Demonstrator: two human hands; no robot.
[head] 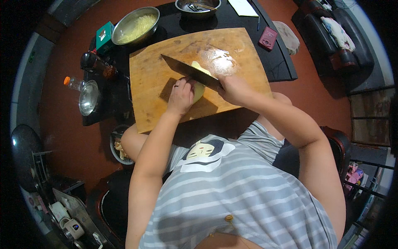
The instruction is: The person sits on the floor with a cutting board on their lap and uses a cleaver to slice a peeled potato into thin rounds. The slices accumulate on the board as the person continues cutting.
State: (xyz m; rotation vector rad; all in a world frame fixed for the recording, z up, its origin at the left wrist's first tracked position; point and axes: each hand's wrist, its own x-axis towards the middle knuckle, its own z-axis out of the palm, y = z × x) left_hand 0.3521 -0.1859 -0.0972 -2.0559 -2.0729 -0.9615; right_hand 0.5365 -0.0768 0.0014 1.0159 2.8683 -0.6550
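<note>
My right hand [233, 89] grips the handle end of a wide-bladed cleaver [182, 67], which slants up and left over a wooden cutting board [146, 65]. Under my left hand [181, 97] lies a pale yellow, peeled piece of vegetable, likely a potato [199, 92], held against the board with curled fingers. The blade stands against this piece and hides part of it. Just beyond the blade, thin pale slices [199, 66] show. A wet patch [222, 60] shines on the board's far right.
A steel bowl [119, 29] of pale shreds stands far left beside a teal box [104, 36]. Another metal bowl [199, 13] holds chopsticks. A dark-lidded jar [99, 66] and small steel bowl [88, 98] are left; a pink-red box [268, 38] is right. A scrap bin [122, 151] is by my left knee.
</note>
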